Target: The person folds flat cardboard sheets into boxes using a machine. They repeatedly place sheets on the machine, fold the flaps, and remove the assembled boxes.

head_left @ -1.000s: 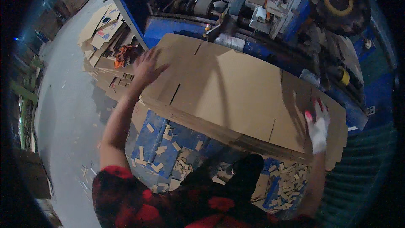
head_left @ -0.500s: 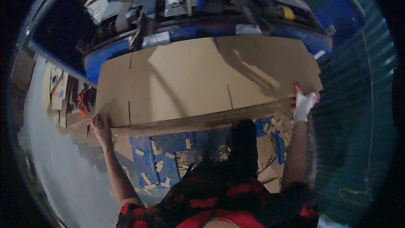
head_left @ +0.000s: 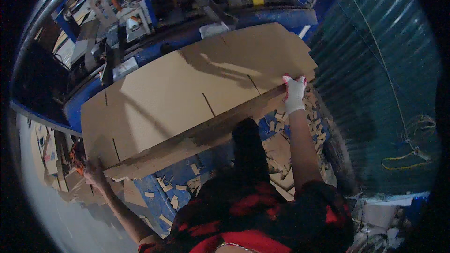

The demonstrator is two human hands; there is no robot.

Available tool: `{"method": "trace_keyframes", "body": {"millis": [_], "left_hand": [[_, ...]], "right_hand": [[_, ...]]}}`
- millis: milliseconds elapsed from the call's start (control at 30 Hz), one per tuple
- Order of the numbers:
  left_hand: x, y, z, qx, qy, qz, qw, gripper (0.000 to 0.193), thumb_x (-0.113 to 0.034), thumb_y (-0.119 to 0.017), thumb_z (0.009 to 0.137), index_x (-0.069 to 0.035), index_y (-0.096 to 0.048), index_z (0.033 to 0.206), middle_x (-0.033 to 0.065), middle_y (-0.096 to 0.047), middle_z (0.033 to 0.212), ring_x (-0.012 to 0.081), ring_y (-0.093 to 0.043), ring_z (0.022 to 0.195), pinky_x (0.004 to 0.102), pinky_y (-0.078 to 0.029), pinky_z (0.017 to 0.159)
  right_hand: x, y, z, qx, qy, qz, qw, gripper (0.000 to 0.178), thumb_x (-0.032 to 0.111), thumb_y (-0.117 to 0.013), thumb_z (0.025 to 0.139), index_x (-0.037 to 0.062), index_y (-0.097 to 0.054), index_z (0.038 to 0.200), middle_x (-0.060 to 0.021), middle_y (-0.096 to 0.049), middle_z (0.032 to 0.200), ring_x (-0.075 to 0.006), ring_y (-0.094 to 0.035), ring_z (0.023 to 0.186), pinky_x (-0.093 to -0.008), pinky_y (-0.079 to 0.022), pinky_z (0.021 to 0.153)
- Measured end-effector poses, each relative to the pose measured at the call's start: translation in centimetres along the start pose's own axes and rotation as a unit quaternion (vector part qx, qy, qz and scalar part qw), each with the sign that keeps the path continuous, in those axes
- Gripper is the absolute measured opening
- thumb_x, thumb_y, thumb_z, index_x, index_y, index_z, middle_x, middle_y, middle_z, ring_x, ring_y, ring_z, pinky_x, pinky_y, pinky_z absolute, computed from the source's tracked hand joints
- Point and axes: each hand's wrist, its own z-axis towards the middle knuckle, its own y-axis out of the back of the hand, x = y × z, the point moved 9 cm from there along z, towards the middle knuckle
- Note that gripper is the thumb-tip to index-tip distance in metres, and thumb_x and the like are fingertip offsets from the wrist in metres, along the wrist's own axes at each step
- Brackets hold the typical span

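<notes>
Newly aslant in view: cardboard stack (head_left: 187, 93), long axis toward upper right.

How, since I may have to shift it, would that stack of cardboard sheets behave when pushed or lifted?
The stack of cardboard sheets is probably rather heavy: its near side looks several layers thick. It may bend most easily at the dark slits. Layers could slide apart, since no strap shows and the right end's edges are uneven.

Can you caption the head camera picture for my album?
Left hand and white-gloved right hand at opposite ends of a cardboard stack, beside a blue-framed machine.
</notes>
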Motion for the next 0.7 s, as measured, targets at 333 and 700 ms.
{"method": "trace_keyframes", "body": {"millis": [333,700], "left_hand": [[0.3,2.7,1.3,-0.037,-0.059,-0.525,0.848,0.038,-0.012,-0.064,0.088,-0.001,-0.056,0.124,0.0122,-0.063,0.107,0.0217,-0.062,0.094,0.0317,-0.051,0.076],[-1.1,-0.2,-3.4,-0.024,0.221,-0.709,0.669,0.042,-0.006,-0.056,0.09,-0.001,-0.045,0.131,0.0172,-0.047,0.132,0.0312,-0.048,0.121,0.0418,-0.049,0.095]], "right_hand": [[4.5,0.1,-1.9,-0.158,0.059,-0.2,0.965,0.081,0.027,-0.088,0.058,-0.0025,-0.051,0.124,-0.015,-0.055,0.118,-0.025,-0.056,0.101,-0.0374,-0.048,0.085],[3.3,0.4,-1.7,-0.1,-0.011,-0.236,0.966,0.116,0.063,-0.078,0.06,0.0044,-0.026,0.146,-0.0267,-0.016,0.151,-0.0414,-0.013,0.141,-0.0489,-0.025,0.112]]}}
